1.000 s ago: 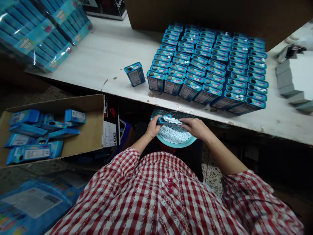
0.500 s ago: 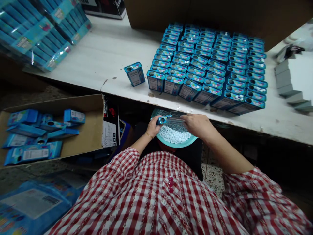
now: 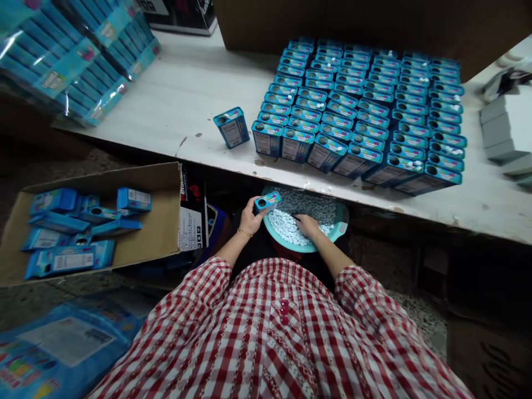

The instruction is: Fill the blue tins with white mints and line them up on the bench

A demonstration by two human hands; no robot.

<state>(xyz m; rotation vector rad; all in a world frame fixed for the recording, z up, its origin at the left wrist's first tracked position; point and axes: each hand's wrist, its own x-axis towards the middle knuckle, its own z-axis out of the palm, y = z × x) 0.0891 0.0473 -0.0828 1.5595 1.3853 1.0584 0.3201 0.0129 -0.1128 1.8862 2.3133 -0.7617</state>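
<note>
My left hand is closed around a small blue candy box, tilted, its dark round hole facing up. It holds the box over the left rim of a turquoise basin. Small white candies fill the basin. My right hand is down among them, fingers curled together. A dark bit shows at its fingertips, but what it grips is too small to make out. On the table edge above, a single blue box stands apart, left of the rows of upright blue boxes.
A cardboard carton at the left holds several blue boxes lying loose. Wrapped packs of blue boxes stand on the white table at the back left. White cartons are at the far right. A blue printed bag lies lower left.
My right hand has moved from beside the box opening, where it held a clear plastic piece, down into the candies. My left hand has shifted slightly left with the box.
</note>
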